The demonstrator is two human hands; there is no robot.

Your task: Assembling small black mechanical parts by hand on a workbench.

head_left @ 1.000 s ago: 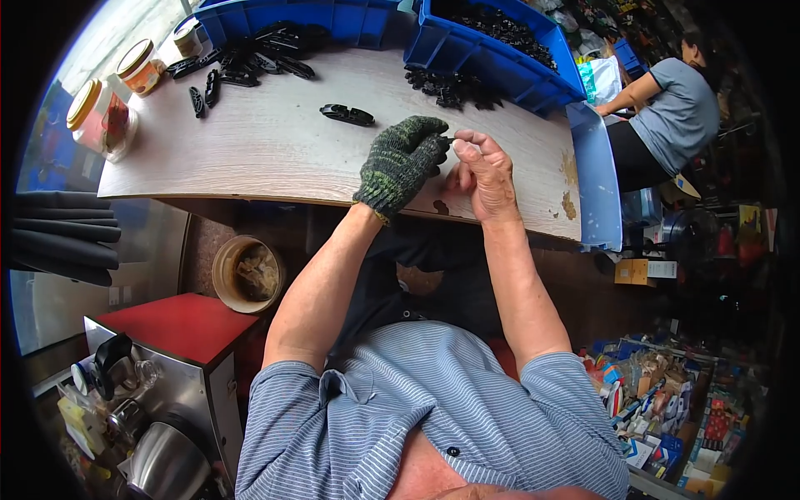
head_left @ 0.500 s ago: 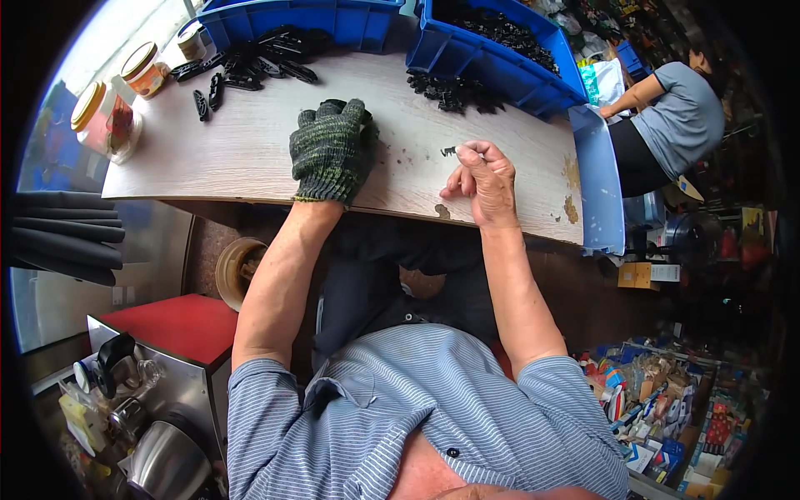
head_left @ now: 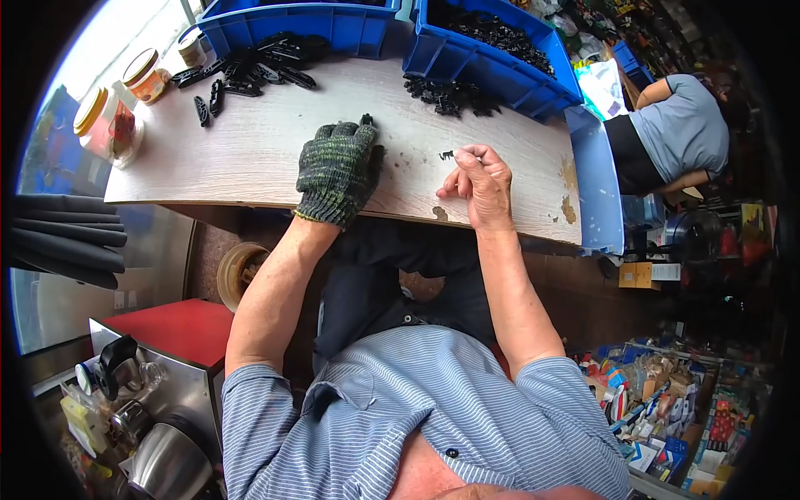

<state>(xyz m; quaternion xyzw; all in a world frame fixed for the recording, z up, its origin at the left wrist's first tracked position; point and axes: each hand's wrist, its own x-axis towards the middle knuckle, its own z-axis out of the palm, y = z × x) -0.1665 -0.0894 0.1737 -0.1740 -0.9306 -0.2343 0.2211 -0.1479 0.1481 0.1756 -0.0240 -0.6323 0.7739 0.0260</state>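
Note:
My left hand (head_left: 336, 171), in a dark green knitted glove, is closed above the table (head_left: 208, 171). The tip of a black plastic part (head_left: 367, 120) sticks out past its fingers; the rest of it is hidden by the glove. My bare right hand (head_left: 485, 185) pinches a small black toothed plastic piece (head_left: 447, 155) between thumb and fingertips, a short way right of the glove. Long black plastic parts (head_left: 258, 62) lie in a heap at the back left. A pile of small black pieces (head_left: 454, 96) lies in front of the right-hand blue crate (head_left: 492, 67).
Another blue crate (head_left: 292, 32) stands at the back left. Jars (head_left: 104, 125) line the table's left edge. A light blue plastic panel (head_left: 596, 183) borders its right end. Beyond it a person (head_left: 679, 125) bends over. A red-topped metal cabinet (head_left: 171, 333) stands at lower left.
My left hand has turned slightly and shifted a little right and down, so the black part's tip shows past the fingers. My right hand barely moved. The person at right has leaned further over.

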